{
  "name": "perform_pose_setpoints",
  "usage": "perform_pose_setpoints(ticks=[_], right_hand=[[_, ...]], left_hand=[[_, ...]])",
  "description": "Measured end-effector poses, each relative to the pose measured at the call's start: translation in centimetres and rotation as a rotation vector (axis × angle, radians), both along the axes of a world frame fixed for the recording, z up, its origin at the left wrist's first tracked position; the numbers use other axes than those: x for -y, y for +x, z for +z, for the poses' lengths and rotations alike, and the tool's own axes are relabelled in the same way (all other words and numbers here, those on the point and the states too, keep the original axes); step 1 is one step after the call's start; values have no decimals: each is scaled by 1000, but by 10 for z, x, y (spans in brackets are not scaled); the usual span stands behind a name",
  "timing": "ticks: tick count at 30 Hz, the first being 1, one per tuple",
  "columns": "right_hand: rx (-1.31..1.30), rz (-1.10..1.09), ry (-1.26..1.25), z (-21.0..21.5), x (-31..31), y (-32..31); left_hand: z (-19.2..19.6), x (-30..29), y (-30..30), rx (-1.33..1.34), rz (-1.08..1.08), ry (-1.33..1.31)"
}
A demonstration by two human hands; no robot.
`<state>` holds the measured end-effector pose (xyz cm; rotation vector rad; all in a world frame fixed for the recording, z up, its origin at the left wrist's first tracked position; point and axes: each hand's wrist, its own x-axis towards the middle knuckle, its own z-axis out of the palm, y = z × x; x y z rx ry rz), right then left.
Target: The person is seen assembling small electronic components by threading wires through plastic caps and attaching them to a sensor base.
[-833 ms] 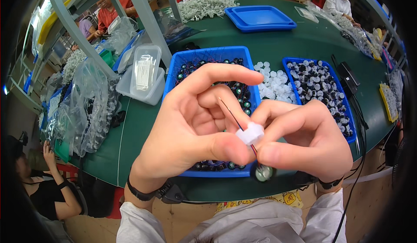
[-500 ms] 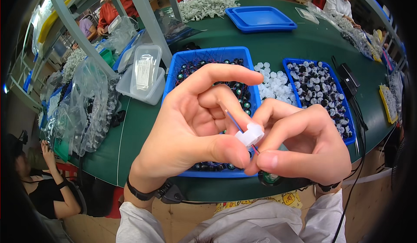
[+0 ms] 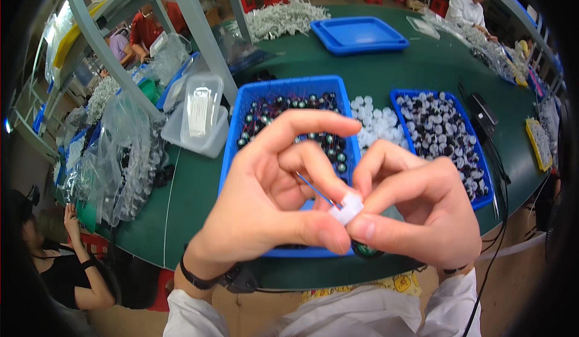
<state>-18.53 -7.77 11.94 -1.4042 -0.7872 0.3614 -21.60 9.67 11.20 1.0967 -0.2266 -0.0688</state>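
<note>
A small white plastic cap (image 3: 346, 208) sits between my two hands, above the front of a blue bin. My left hand (image 3: 259, 204) pinches it between thumb and a bent finger, with the index finger arched above. Thin red and blue wires (image 3: 315, 188) pass through the cap and stick out toward my left palm. My right hand (image 3: 422, 201) is closed, its thumb and fingertips pressed at the cap's right side. Just under the right fingertips hangs a dark round part (image 3: 367, 250) with a green face, partly hidden. What exactly the right fingertips grip is hidden.
The blue bin (image 3: 232, 150) behind my hands contains dark round wired parts. White caps (image 3: 377, 120) lie beside it. A blue tray (image 3: 395, 99) at right holds black-and-white parts. Clear plastic boxes (image 3: 199, 114), stacked blue trays (image 3: 362, 32), black cables (image 3: 497, 162) and co-workers (image 3: 63, 264) surround the table.
The cap has come down slightly and tilted, and my right fingertips have closed up against it. More wire now shows on its left side; the round part is nearer the cap.
</note>
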Motion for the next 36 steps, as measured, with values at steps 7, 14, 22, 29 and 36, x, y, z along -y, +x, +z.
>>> perform_pose_setpoints(ticks=[7,14,22,29,36], right_hand=[[107,-118,-14,1,-2,7],[335,-131,-5,2,-1,16],[287,-72,82,-2,-2,21],[38,-125,192,12,-9,12],[404,-31,236,-3,-2,28]], left_hand=[[0,-3,6,46,10,60],[-12,-6,9,96,-207,-163],[-12,-9,4,57,-334,-156],[0,-7,1,-132,-262,-225],[0,-4,0,-185,-194,-179]])
